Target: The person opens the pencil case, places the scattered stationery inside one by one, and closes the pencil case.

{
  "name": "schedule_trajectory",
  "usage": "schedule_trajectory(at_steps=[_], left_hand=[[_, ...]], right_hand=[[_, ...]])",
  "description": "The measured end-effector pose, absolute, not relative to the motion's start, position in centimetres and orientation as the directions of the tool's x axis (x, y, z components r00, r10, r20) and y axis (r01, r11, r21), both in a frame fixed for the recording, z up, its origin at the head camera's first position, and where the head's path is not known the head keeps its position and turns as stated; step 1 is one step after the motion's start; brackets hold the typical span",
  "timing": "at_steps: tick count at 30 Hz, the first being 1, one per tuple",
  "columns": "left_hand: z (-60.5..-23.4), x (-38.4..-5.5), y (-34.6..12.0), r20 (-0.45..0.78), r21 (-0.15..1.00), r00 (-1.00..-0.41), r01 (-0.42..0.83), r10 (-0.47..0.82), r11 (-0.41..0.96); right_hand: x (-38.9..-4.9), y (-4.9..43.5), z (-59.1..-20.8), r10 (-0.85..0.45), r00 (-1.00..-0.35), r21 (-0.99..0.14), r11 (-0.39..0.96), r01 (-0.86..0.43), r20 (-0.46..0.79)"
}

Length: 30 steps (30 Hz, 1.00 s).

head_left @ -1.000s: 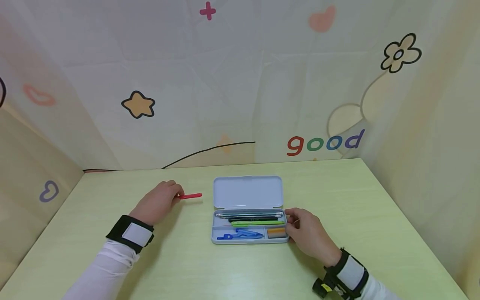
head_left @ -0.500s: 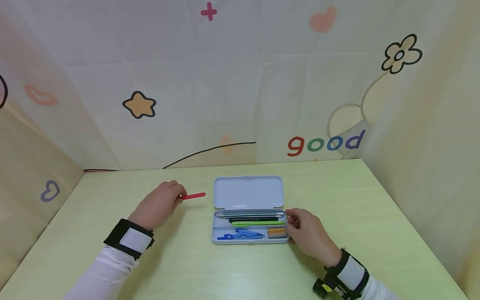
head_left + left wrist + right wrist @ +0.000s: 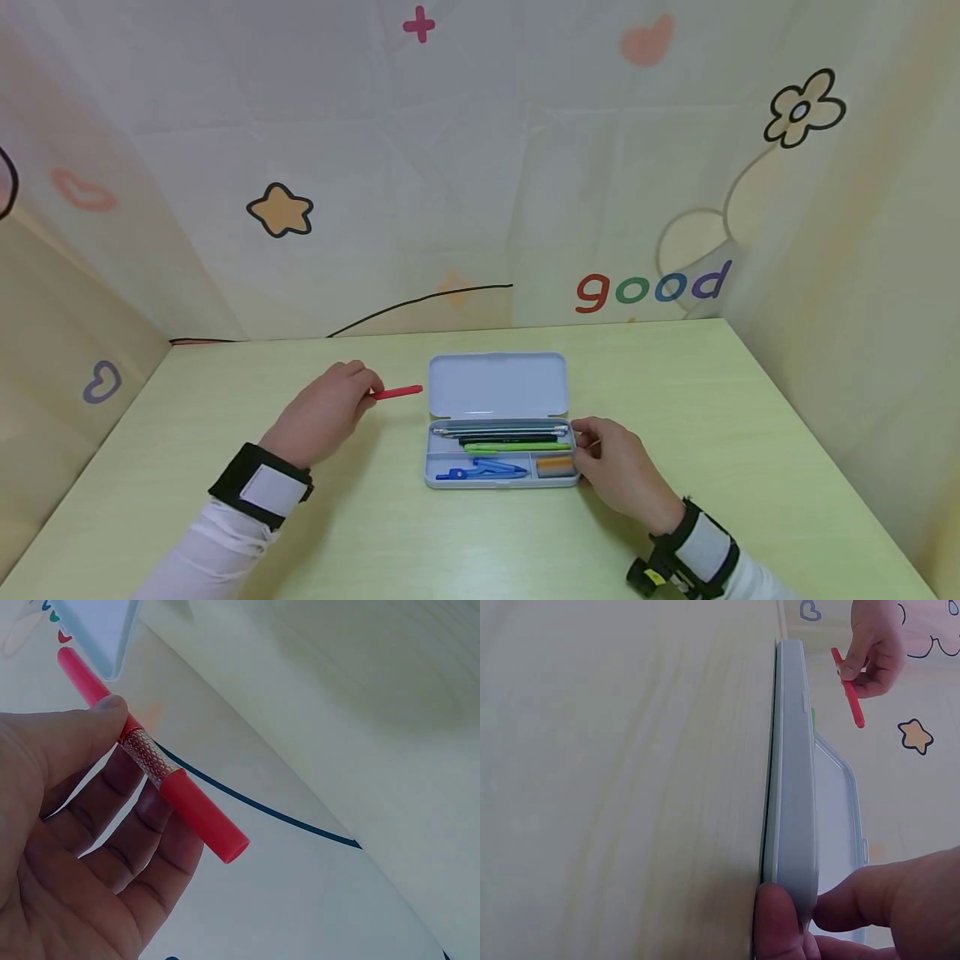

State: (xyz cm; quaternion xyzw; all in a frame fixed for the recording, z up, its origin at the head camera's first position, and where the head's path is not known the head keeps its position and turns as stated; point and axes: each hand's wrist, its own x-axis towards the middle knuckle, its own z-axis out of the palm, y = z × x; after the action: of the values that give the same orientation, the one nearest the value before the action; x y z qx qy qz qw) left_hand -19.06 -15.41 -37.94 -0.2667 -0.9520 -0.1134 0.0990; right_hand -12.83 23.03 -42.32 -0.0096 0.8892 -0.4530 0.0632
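Observation:
My left hand [image 3: 321,414] pinches a red pen [image 3: 400,392] between thumb and fingers, a short way left of the open lid [image 3: 498,385] of a pale blue pencil case [image 3: 487,485]. In the left wrist view the pen [image 3: 206,817] shows red ends and a shiny textured band. My right hand [image 3: 621,468] grips the case's right end, its fingertips around the corner in the right wrist view. Inside the case lie pencils [image 3: 495,431], a black pen [image 3: 510,439], a green pen [image 3: 517,447], a blue compass [image 3: 483,471] and an orange-and-grey eraser [image 3: 555,467].
The case lies on a light wooden table [image 3: 420,542]. Behind it hangs a printed cloth backdrop [image 3: 420,183], with more cloth along both sides. A strap [image 3: 261,485] circles the left wrist; the right wrist bears a strap with a small camera [image 3: 643,575].
My left hand has moved a little to the right with the red pen, bringing its tip closer to the case. The right hand and the case have stayed in place.

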Motion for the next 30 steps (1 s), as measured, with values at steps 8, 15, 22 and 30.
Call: schedule_trajectory(at_steps=[8,15,22,30], left_hand=[[-37.3,-18.6,-14.4,0.271,0.158,-0.822,0.551,0.501,0.819],[-36.7,-18.3,-13.5,0.296,0.151,-0.803,0.574,0.517,0.805],[-36.1,-17.8,-12.5,0.321,0.144,-0.78,0.6,0.537,0.787],[-36.0,-17.6,-11.4,0.289,0.152,-0.795,0.588,0.533,0.795]], right_hand=[[-12.8,23.0,-42.3,-0.076,-0.992,-0.807,0.589,0.036,-0.1],[-12.8,23.0,-42.3,-0.073,-0.992,-0.811,0.583,0.04,-0.101],[-12.8,23.0,-42.3,-0.072,-0.992,-0.809,0.586,0.041,-0.102],[-12.9,23.0,-42.3,-0.072,-0.992,-0.812,0.582,0.044,-0.106]])
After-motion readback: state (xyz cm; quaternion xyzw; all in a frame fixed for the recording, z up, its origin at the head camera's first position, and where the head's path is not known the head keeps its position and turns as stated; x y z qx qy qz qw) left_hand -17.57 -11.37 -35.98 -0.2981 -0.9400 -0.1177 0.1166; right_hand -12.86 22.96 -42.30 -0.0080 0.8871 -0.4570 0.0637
